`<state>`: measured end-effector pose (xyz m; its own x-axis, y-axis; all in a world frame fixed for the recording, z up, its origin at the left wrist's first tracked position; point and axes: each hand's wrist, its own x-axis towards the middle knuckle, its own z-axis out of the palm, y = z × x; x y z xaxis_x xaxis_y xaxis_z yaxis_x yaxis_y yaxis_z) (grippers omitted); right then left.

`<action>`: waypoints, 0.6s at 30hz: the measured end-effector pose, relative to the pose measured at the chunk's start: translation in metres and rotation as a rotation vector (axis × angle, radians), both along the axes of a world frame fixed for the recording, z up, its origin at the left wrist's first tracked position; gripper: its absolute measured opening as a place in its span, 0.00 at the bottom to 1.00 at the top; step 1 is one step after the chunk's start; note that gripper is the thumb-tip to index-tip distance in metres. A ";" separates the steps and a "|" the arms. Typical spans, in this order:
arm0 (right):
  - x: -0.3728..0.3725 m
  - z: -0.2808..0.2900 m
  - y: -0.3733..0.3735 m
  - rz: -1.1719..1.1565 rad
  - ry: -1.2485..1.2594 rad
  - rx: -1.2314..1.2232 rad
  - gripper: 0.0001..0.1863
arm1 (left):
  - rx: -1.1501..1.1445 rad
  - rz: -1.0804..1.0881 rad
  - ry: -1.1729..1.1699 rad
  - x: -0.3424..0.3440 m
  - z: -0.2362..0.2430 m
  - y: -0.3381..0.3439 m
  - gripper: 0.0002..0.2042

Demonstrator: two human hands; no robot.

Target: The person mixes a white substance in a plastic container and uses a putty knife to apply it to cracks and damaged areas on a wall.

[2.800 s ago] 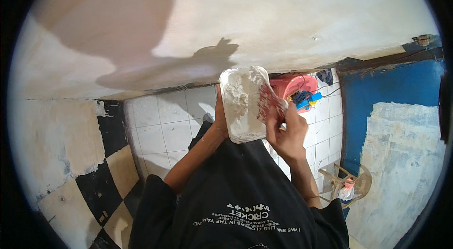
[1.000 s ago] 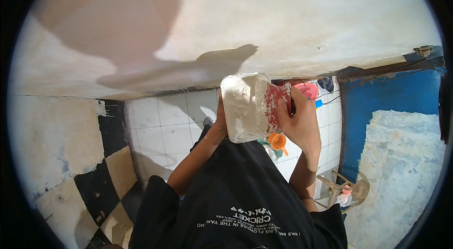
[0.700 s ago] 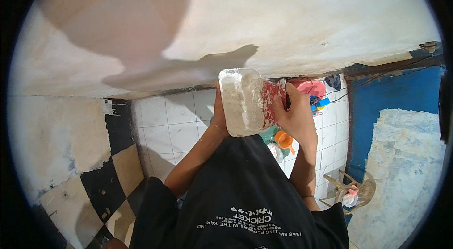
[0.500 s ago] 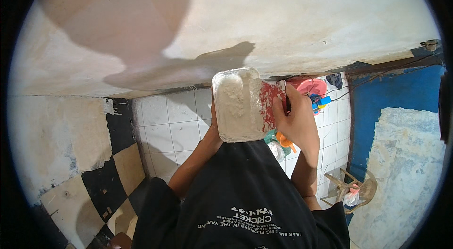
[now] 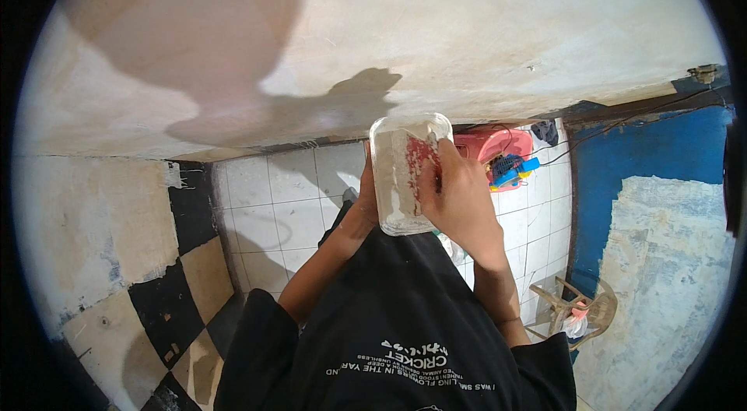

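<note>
My left hand [image 5: 364,197] grips a whitish rectangular tub [image 5: 377,173] from its left side and holds it up in front of my chest; most of the fingers are hidden behind it. Pale, creamy putty [image 5: 391,162] coats the inside. Closed around a red putty scraper [image 5: 421,164], my right hand [image 5: 465,197] is over the right half of the tub. The scraper's blade lies inside the tub against the putty, and dried white smears cover its red face. The palm hides the rear end of the scraper.
A patchy off-white wall [image 5: 451,37] rises just ahead. Right of the tub, a pink basin [image 5: 517,142] and a blue-and-yellow item [image 5: 513,170] rest on white floor tiles [image 5: 296,216]. A chair [image 5: 595,314] stands at the lower right, near a partly coated blue wall [image 5: 654,146].
The scraper has gone from the tub's right rim to inside it, moving left with my right hand. The tub has shifted slightly right and appears narrower, as if tilted.
</note>
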<state>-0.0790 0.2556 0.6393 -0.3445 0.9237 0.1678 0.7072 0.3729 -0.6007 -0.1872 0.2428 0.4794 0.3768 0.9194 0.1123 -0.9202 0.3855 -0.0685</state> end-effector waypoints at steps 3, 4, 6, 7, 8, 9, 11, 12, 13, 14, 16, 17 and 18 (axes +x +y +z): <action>-0.005 -0.009 0.005 -0.004 0.028 -0.034 0.08 | -0.051 0.017 0.151 0.002 0.005 0.000 0.36; -0.005 -0.013 0.006 0.010 0.056 -0.029 0.08 | -0.092 0.028 0.232 0.002 0.006 0.000 0.37; -0.002 -0.020 0.007 0.037 0.081 -0.077 0.07 | -0.014 0.009 0.170 -0.002 0.006 0.003 0.37; 0.001 -0.022 0.008 0.050 0.093 -0.101 0.07 | 0.025 -0.001 0.138 -0.003 0.006 0.004 0.37; 0.004 -0.025 0.010 0.052 0.099 -0.122 0.07 | 0.018 -0.005 0.131 -0.004 0.004 0.004 0.38; 0.008 -0.026 0.012 0.054 0.104 -0.143 0.07 | 0.012 -0.010 0.123 -0.004 0.001 0.003 0.38; 0.014 -0.023 0.012 0.022 0.085 -0.140 0.06 | -0.063 -0.008 0.160 -0.003 0.001 0.003 0.38; 0.016 -0.015 0.011 -0.012 0.061 -0.116 0.06 | -0.132 -0.001 0.205 -0.001 0.005 0.004 0.39; 0.018 -0.011 0.010 -0.047 0.036 -0.092 0.06 | -0.200 0.006 0.250 0.000 0.008 0.004 0.39; 0.018 -0.011 0.011 -0.053 0.043 -0.077 0.06 | -0.190 0.002 0.274 0.000 0.010 0.005 0.41; 0.014 -0.011 0.013 -0.066 0.057 -0.048 0.06 | -0.170 -0.006 0.321 -0.001 0.012 0.007 0.44; 0.010 -0.012 0.012 -0.045 0.050 -0.039 0.05 | -0.142 -0.008 0.263 -0.002 0.009 0.007 0.42; 0.005 -0.014 0.011 -0.023 0.042 -0.031 0.05 | -0.115 -0.009 0.205 -0.002 0.005 0.006 0.40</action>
<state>-0.0738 0.2661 0.6248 -0.3165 0.9362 0.1527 0.6891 0.3376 -0.6412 -0.1892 0.2493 0.4841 0.3895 0.9182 -0.0723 -0.9158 0.3944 0.0758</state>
